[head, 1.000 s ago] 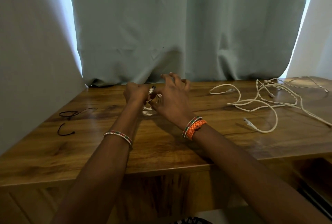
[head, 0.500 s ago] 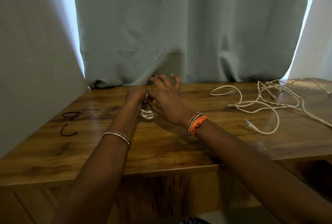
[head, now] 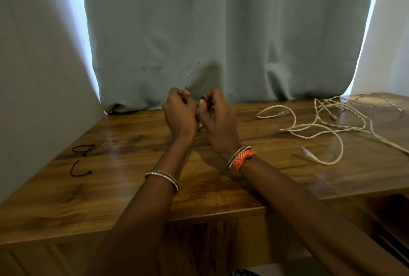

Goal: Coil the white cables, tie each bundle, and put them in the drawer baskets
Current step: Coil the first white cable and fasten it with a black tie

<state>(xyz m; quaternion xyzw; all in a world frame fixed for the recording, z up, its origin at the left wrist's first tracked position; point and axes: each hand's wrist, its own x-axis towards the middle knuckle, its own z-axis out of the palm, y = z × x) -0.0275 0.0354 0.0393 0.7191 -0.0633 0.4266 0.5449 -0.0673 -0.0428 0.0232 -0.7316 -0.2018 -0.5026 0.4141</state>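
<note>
Both hands pinch something thin and dark between them above the middle of the wooden table (head: 132, 187): the left hand (head: 180, 114) has its fingers curled with a dark tip sticking up past them, and the right hand (head: 218, 118) nips a dark end at thumb and forefinger. I judge this to be a tie being drawn tight round a coiled bundle; the bundle itself is almost wholly hidden behind the 2 hands, with only a pale glint low between the wrists, so how it lies cannot be told. Holding it raised off the wood likely leaves room to pull both ends apart.

Near left, 2 spare black ties (head: 83, 158) lie well apart from the hands, probably kept there within reach for later bundles. Farther right, the loose white cables (head: 321, 129) sprawl uncoiled across the table, so most of the task seems undone. No drawer basket shows. Behind all hangs a grey-green curtain (head: 221, 32).
</note>
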